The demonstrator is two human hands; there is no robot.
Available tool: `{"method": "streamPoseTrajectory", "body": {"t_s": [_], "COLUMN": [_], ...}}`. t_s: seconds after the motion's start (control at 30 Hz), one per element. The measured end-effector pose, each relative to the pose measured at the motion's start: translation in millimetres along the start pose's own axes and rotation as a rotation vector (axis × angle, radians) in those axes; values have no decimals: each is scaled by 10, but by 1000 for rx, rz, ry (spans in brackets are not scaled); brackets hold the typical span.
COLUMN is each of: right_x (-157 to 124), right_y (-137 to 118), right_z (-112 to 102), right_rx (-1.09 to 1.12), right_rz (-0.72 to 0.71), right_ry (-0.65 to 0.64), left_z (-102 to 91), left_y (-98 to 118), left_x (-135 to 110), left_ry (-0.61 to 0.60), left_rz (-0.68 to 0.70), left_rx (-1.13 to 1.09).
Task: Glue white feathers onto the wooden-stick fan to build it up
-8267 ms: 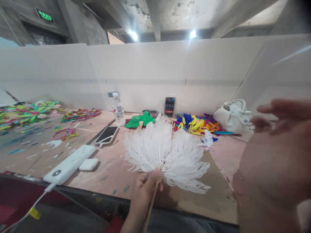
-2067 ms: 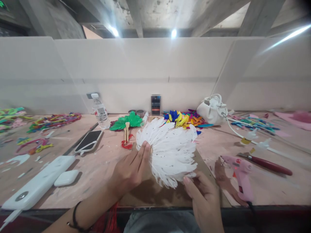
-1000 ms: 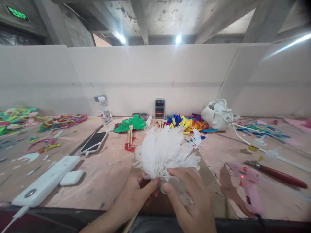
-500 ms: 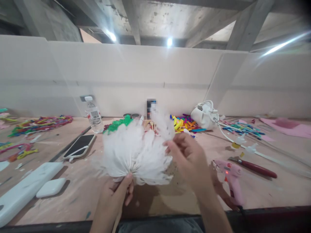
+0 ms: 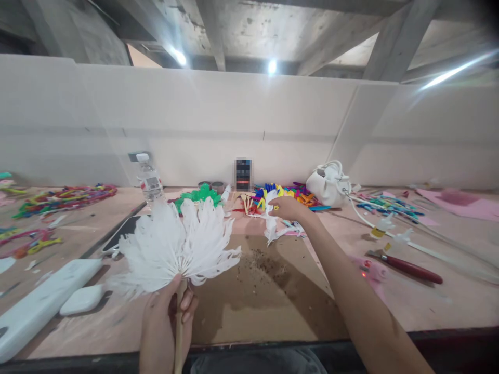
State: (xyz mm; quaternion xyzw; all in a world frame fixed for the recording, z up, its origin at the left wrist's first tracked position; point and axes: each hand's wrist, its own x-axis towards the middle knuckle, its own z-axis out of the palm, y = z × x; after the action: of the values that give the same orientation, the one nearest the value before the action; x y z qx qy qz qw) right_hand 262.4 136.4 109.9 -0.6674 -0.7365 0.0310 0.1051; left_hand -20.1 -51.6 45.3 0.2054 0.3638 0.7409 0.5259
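My left hand [image 5: 167,317] is closed round the wooden stick of a white feather fan [image 5: 175,246], holding it upright over the near left part of the table. My right hand [image 5: 286,208] is stretched out to the far middle of the table, its fingers closed on a loose white feather [image 5: 270,228] that hangs from it. Just beyond that hand lies a heap of coloured feathers [image 5: 288,191].
A pink glue gun [image 5: 370,270] and a red-handled tool [image 5: 409,266] lie at right. A white bag [image 5: 329,183], a water bottle [image 5: 147,179], a green feather fan [image 5: 198,196], a phone [image 5: 119,238], a white power bank [image 5: 37,309] and an earbud case [image 5: 81,300] sit around a brown cardboard mat [image 5: 265,291].
My right hand left the fan and reached far forward to the feather heap, taking a white feather. My left hand moved the fan to the left.
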Motion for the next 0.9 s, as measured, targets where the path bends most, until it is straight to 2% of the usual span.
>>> {"method": "streamPoseTrajectory", "body": {"t_s": [0.3, 0.43, 0.53, 0.73, 0.9], "right_x": [-35, -27, -10, -11, -51], "right_y": [445, 507, 538, 535, 510], "right_z": [140, 239, 263, 294, 252], "right_rx": [-125, -137, -141, -124, -126], "right_rz": [367, 462, 487, 445, 433], "right_ry": [-180, -178, -147, -120, -40], "left_z": [-36, -19, -13, -8, 5], "left_y": [-15, -9, -10, -26, -30], "left_x": [-26, -31, -30, -28, -32], "left_ry": [-26, -17, -10, -19, -1], "left_rz": [20, 15, 10, 24, 33], "left_rx": [-22, -20, -20, -13, -6]}}
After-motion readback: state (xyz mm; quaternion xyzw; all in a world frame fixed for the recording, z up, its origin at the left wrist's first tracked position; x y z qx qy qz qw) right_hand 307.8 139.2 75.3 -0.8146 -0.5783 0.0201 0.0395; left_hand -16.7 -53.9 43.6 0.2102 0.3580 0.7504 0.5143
